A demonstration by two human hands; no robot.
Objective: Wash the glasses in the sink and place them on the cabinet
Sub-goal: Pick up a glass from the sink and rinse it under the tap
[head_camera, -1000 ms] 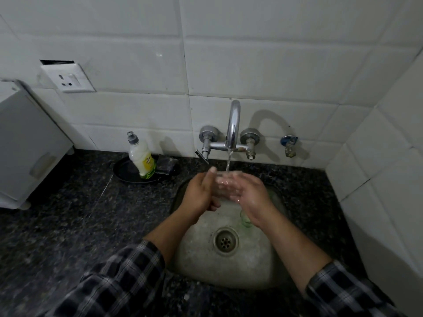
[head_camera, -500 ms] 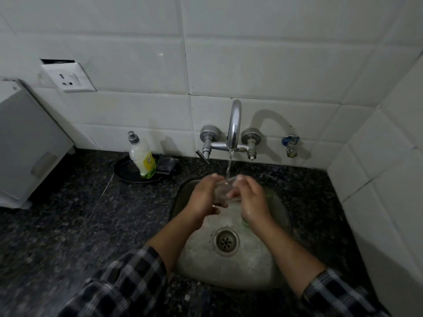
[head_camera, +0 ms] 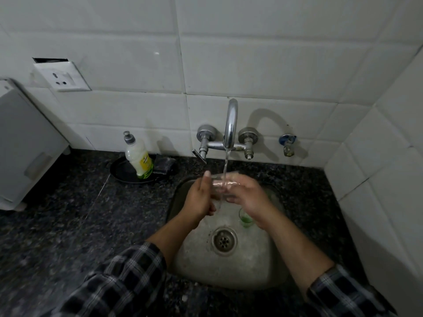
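A clear glass (head_camera: 220, 184) lies sideways between my two hands, right under the stream from the chrome tap (head_camera: 230, 124). My left hand (head_camera: 199, 197) cups its left end, and my right hand (head_camera: 248, 195) wraps its right end. Both hands hover over the steel sink (head_camera: 199, 266). A second small glass (head_camera: 245, 219) with green liquid in it stands in the sink, partly hidden behind my right wrist.
A dish soap bottle (head_camera: 139, 156) and a dark sponge (head_camera: 164, 165) sit in a black dish (head_camera: 121, 171) left of the tap. The dark granite counter (head_camera: 80, 225) surrounds the sink. A white appliance (head_camera: 25, 145) stands at far left. Tiled walls close the back and right.
The hands have shifted around the glass under the water; the glass now lies more level, and my left fingers point upward at its left end.
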